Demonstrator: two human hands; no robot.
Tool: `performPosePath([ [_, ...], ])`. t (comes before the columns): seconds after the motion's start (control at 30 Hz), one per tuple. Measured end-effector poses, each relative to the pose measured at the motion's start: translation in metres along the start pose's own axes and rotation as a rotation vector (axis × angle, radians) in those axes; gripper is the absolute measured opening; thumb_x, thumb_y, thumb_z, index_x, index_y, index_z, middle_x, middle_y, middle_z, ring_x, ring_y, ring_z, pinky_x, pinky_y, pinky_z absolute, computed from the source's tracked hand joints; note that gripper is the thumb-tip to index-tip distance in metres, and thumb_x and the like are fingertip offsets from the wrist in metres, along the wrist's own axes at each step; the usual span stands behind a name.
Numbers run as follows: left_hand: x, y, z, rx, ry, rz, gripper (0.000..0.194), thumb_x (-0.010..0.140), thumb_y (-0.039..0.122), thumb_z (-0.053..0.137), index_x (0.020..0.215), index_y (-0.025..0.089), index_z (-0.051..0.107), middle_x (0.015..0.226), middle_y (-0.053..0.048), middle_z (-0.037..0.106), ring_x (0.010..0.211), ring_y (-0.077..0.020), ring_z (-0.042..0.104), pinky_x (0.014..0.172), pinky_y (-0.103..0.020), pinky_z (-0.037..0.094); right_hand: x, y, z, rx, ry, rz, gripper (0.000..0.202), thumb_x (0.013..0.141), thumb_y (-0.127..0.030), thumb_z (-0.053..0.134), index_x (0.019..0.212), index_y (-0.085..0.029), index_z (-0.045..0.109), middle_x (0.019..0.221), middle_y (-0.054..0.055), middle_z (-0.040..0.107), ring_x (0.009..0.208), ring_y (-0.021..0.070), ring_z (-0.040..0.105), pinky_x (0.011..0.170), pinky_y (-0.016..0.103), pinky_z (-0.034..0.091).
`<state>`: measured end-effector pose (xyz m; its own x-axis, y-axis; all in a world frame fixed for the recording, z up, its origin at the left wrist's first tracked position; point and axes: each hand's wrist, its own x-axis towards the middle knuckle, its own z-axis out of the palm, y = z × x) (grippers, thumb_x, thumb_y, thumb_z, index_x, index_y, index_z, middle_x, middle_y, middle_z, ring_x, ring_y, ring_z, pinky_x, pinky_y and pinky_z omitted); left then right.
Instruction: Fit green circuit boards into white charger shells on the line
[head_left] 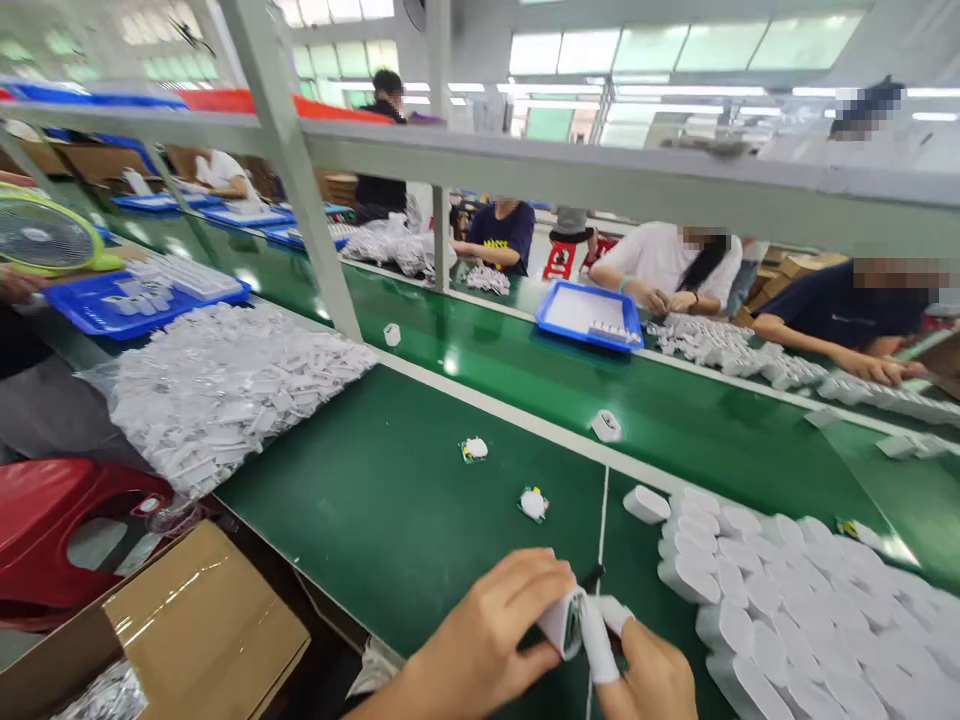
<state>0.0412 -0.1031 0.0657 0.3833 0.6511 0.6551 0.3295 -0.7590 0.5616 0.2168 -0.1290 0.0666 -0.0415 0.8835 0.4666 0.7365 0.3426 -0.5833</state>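
Observation:
Low in the middle, my left hand (491,625) grips a white plastic housing (559,622), its open end turned to the right with a green edge showing inside. My right hand (649,670), white covers on its fingertips, is closed against that open end. A small black piece (592,578) sticks out just above the fingers; what it belongs to is hidden. Beyond the hands lie two small green circuit boards with white round tops, one nearer (533,504) and one farther (474,449). Beside my right hand, a single white housing (646,504) lies near many packed white housings (772,610).
White parts on plastic sheeting (232,390) are heaped at left, near a blue tray (97,305). A green conveyor belt (502,365) runs behind, carrying a white housing (606,426). A shelf post (292,170) rises at left. Co-workers sit across. A cardboard box (210,625) stands lower left.

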Motion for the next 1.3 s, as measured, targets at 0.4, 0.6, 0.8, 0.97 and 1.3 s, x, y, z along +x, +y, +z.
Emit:
performPosePath([
  [0.4, -0.001, -0.004, -0.011, -0.15, 0.034, -0.198, 0.046, 0.085, 0.014, 0.067, 0.129, 0.021, 0.058, 0.124, -0.012, 0.069, 0.117, -0.0254, 0.066, 0.095, -0.042, 0.06, 0.027, -0.04, -0.021, 0.532, -0.228, 0.37, 0.02, 0.083, -0.022, 0.061, 0.094, -0.021, 0.077, 0.088, 0.005, 0.079, 0.076, 0.0208, 0.076, 0.073, 0.032, 0.065],
  [0.6, -0.005, -0.003, -0.011, -0.064, -0.003, -0.062, 0.05, 0.087, 0.006, 0.059, 0.134, 0.021, 0.053, 0.125, -0.012, 0.068, 0.125, -0.0272, 0.062, 0.097, -0.045, 0.06, 0.028, -0.041, -0.02, 0.541, -0.269, 0.373, 0.02, 0.083, -0.02, 0.058, 0.092, -0.019, 0.077, 0.084, 0.003, 0.078, 0.069, 0.0175, 0.074, 0.069, 0.028, 0.064],
  [0.8, -0.007, -0.005, -0.012, 0.002, -0.04, -0.035, 0.047, 0.088, 0.005, 0.058, 0.132, 0.02, 0.055, 0.121, -0.011, 0.07, 0.123, -0.0265, 0.063, 0.097, -0.045, 0.06, 0.031, -0.036, -0.02, 0.49, -0.356, 0.335, 0.023, 0.083, -0.013, 0.054, 0.088, -0.02, 0.075, 0.082, 0.002, 0.078, 0.071, 0.0174, 0.074, 0.069, 0.028, 0.062],
  [0.97, -0.007, -0.01, -0.014, -0.111, -0.044, -0.113, 0.042, 0.087, 0.015, 0.067, 0.128, 0.02, 0.058, 0.121, -0.012, 0.07, 0.118, -0.0253, 0.066, 0.095, -0.042, 0.061, 0.026, -0.032, -0.016, 0.683, -0.397, 0.466, 0.016, 0.084, -0.025, 0.063, 0.094, -0.02, 0.074, 0.091, 0.003, 0.079, 0.08, 0.0188, 0.076, 0.077, 0.03, 0.062],
  [1.3, -0.014, -0.014, -0.01, -0.024, -0.063, 0.037, 0.041, 0.089, 0.01, 0.063, 0.129, 0.018, 0.057, 0.116, -0.012, 0.071, 0.117, -0.0253, 0.066, 0.094, -0.041, 0.061, 0.017, -0.03, -0.01, 0.602, -0.433, 0.45, 0.021, 0.088, -0.031, 0.059, 0.09, -0.018, 0.075, 0.083, 0.006, 0.078, 0.072, 0.02, 0.074, 0.071, 0.03, 0.06],
])
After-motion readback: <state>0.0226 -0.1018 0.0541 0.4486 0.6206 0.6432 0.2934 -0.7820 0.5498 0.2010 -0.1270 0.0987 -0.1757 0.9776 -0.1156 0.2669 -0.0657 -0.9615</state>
